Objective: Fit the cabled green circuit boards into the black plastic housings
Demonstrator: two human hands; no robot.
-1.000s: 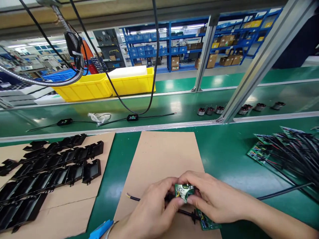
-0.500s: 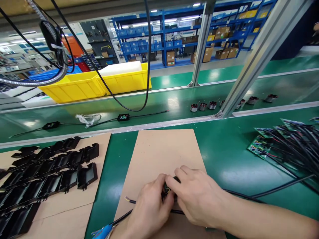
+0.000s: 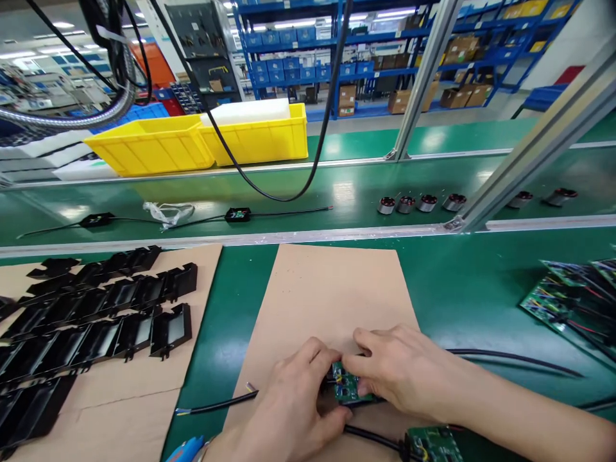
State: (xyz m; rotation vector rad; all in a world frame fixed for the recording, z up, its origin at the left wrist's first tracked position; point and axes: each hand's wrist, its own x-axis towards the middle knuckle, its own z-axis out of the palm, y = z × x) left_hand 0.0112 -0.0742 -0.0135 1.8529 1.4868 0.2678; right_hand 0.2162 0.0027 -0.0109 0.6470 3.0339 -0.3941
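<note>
Green circuit board (image 3: 345, 385), small and studded with components, sits low on a sheet of brown cardboard (image 3: 332, 289) that lies on the green bench top (image 3: 462, 295). Both bare hands are clamped on this board. The left hand (image 3: 293, 401) grips its left edge with thumb and curled fingers; the right hand (image 3: 399, 375) covers its upper and right edges, the index finger laid across the top. The two hands meet over the board, their fingertips touching or nearly so.

A black cable (image 3: 216, 405) with bared coloured wire ends runs leftward from beneath the left hand, off the cardboard and onto the bench. Another black cable (image 3: 510, 357) runs from behind the right hand toward the right edge. A second green board (image 3: 433, 444) lies just beside the right forearm at the bottom edge. A blue-handled object (image 3: 185, 449) shows at the bottom, mostly cut off.

To the left, rows of black plastic housings (image 3: 101, 321) lie on another cardboard sheet. At far right lies a heap of wired boards (image 3: 572, 301). Beyond an aluminium rail, the conveyor belt (image 3: 351, 192) carries small cylindrical motors (image 3: 416, 203) and two black modules on leads (image 3: 238, 214). Yellow bins (image 3: 202, 138) stand behind it.
</note>
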